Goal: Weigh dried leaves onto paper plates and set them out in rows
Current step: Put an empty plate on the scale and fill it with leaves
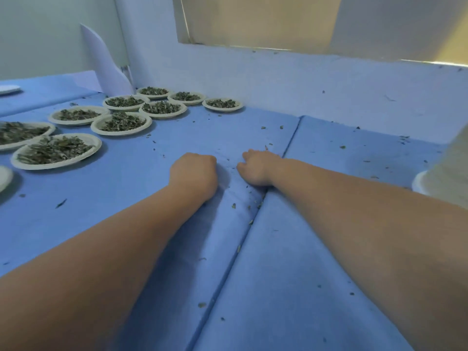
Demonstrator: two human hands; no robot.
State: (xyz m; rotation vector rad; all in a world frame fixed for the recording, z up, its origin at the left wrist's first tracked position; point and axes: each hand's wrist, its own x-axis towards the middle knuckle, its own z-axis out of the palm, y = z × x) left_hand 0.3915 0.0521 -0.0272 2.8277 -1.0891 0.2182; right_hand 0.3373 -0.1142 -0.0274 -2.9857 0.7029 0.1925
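Observation:
Several paper plates of dried green leaves stand in two rows on the blue sheet [316,262] at the left, from the nearest plate [57,151] back to the farthest plate [222,104] by the wall. My left hand [193,173] is a closed fist, knuckles down on the sheet at mid-table, with creases running from it; its fingers are hidden. Just right of it, my right hand [255,168] has its fingers curled and pinched on the sheet where one blue layer overlaps the other along a fold line [243,239]. Neither hand touches a plate.
Loose leaf crumbs litter the sheet. An empty plate's rim [3,177] shows at the left edge and another white plate [10,88] lies far left. A curled white paper [103,62] stands in the corner. A white object [443,178] sits at the right edge.

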